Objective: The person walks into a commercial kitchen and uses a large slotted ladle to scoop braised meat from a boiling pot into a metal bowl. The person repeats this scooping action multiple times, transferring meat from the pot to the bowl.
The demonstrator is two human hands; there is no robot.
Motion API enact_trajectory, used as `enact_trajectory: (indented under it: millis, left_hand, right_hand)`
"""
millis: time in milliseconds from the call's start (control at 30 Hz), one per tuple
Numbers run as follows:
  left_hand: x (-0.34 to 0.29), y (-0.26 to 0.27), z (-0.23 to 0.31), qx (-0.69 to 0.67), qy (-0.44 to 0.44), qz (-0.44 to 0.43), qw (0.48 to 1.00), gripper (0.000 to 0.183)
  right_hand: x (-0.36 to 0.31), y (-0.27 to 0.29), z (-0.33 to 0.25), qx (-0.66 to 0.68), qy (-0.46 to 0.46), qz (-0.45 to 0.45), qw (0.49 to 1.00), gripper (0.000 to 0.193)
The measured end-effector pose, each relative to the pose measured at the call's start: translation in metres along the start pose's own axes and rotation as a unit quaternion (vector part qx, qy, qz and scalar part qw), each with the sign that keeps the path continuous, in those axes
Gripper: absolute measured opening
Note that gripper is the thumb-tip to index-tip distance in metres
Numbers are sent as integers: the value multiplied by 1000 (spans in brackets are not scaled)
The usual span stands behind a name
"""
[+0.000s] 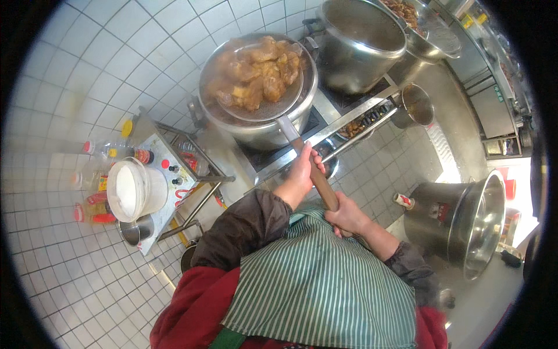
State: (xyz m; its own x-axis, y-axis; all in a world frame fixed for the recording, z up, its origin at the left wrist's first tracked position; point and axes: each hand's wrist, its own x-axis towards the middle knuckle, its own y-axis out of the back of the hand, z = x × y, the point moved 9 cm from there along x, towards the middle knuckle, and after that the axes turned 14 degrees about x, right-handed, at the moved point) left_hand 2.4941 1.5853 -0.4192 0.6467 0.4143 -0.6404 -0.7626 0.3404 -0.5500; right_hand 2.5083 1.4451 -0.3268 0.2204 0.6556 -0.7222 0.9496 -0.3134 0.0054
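Note:
Both my hands are closed round the long brown handle of a big wire-mesh skimmer point(261, 115). Midway along the handle sits my left hand point(300, 173), while my right hand point(347, 216) grips its near end, close to my striped apron. Browned, glistening pieces of cooked meat point(261, 72) are heaped in the skimmer's mesh bowl. That bowl is over the mouth of a large steel stockpot point(258, 136) on the stove, with steam about it. Whether the bowl rests on the rim I cannot tell, and the pot's contents are mostly hidden beneath it.
Right of this pot stands a second stockpot point(354, 64) holding brown liquid. A small steel pot point(414, 104) is further right. At left, a metal stand point(157, 192) carries a white tub point(131, 189) and several bottles. A large steel vessel point(456, 221) stands at right.

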Motion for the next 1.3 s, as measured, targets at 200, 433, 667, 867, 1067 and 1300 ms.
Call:
enact_trajectory:
  millis: [200,433,667,867,1067,1300]
  left_hand:
    - [8,2,-5,7,-10,17,1000,38]
    - [11,-2,-4,20,-51,36,998,37]
    - [18,-9,-9,24,-70,48,996,38]
    - [20,-11,-11,36,-56,46,997,39]
    - [15,-19,-11,31,-7,8,999,41]
    - [26,-6,-1,-49,26,4,998,31]
  right_hand:
    - [0,10,3,39,-1,-30,999,52]
    - [20,29,19,-35,48,-52,997,55]
    - [35,50,25,-51,91,-52,993,53]
    - [27,56,22,-24,9,-51,998,51]
    - [26,59,19,-47,31,-16,998,48]
    - [20,55,8,-233,88,103,963,39]
